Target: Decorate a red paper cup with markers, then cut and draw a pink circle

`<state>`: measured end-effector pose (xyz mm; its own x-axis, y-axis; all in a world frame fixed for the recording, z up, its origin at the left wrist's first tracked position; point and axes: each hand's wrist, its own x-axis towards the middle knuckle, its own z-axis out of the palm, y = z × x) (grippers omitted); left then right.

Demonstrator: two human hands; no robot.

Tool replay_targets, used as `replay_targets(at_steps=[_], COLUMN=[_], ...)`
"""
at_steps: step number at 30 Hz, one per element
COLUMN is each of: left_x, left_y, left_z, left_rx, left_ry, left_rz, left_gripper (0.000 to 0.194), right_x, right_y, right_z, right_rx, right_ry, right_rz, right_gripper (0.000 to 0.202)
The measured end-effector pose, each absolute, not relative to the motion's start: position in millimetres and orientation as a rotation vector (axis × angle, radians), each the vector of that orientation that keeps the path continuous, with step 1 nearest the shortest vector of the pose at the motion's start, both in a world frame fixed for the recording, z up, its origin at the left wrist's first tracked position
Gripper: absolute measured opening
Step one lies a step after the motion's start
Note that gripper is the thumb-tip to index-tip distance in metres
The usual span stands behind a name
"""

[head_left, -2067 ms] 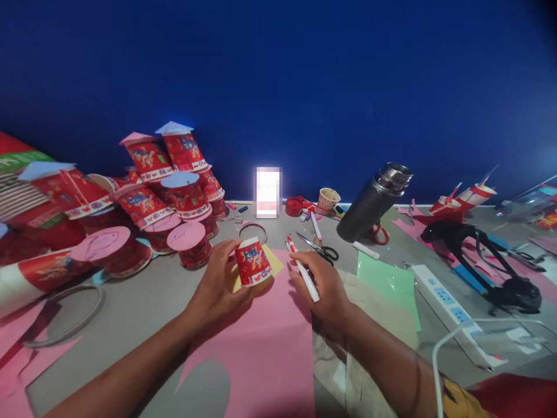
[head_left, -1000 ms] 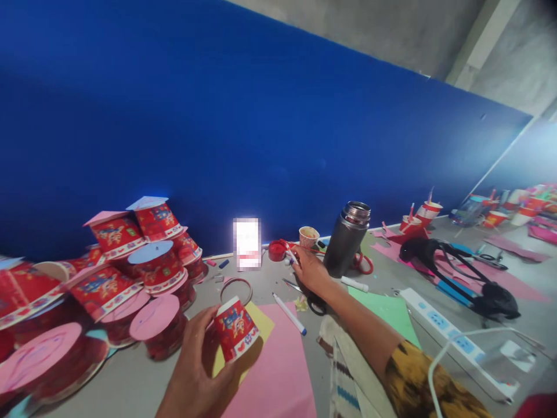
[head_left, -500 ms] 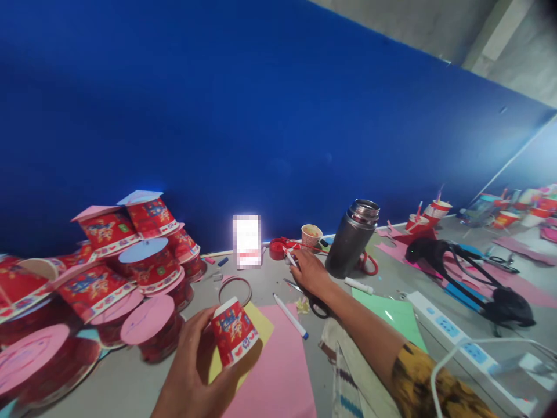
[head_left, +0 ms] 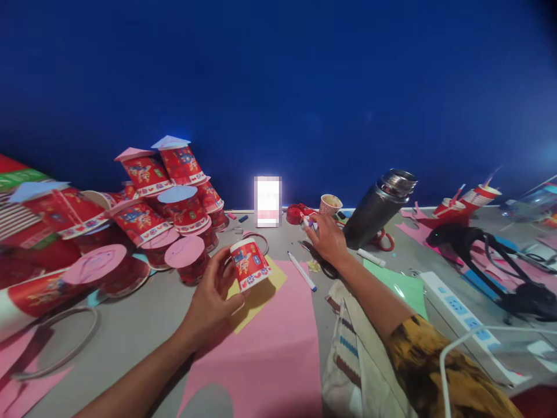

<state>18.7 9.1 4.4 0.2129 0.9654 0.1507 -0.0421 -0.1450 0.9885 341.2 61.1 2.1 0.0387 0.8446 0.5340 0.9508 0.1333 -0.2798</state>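
Note:
A red printed paper cup [head_left: 249, 264] is gripped in my left hand [head_left: 215, 296], tilted, bottom end up, above yellow paper [head_left: 263, 290] and a large pink sheet [head_left: 278, 354]. My right hand [head_left: 326, 237] is closed around a whitish marker [head_left: 306, 222], beside a red tape roll [head_left: 296, 213] near the wall. Scissors [head_left: 311, 249] lie partly beneath my right wrist. Between my hands a white marker with a blue cap [head_left: 301, 271] rests across the pink sheet's edge.
Red cups with paper discs [head_left: 183, 209] are stacked at the left. To the right stand a dark flask [head_left: 369, 212] and a small cup [head_left: 331, 204]. Green paper [head_left: 395, 287], a power strip [head_left: 456, 313], a black headset [head_left: 487, 267] and a cloth [head_left: 361, 354] lie nearer.
The view has shifted, showing more of the left side. My left hand has turned the cup somewhat. My right hand's fingers have curled more around the marker.

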Motion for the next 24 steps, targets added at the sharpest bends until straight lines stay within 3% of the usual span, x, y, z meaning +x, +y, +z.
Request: replay_targets(at_steps=[4, 8, 12, 15, 24], left_x=[15, 3, -23, -44, -94], left_y=[13, 7, -14, -31, -64], left_z=[14, 48, 74, 71, 30], left_rx=[1.476, 1.633, 1.805, 1.921, 2.388], left_ry=[0.940, 0.983, 1.124, 1.154, 1.507], left_rz=[1.201, 1.332, 1.130, 0.961, 1.127], left_gripper=[0.083, 0.082, 0.088, 0.083, 0.069], right_x=[332, 306, 273, 259, 263], right_y=[49, 28, -1, -18, -36], right_z=[25, 55, 73, 73, 33], right_rx=[-1.667, -1.626, -1.629, -1.667, -1.741], right_ry=[-1.834, -1.956, -2.202, -2.366, -2.477], right_rz=[-0.186, 0.117, 0.403, 0.346, 0.209], right_gripper=[0.021, 0.016, 0.009, 0.010, 0.013])
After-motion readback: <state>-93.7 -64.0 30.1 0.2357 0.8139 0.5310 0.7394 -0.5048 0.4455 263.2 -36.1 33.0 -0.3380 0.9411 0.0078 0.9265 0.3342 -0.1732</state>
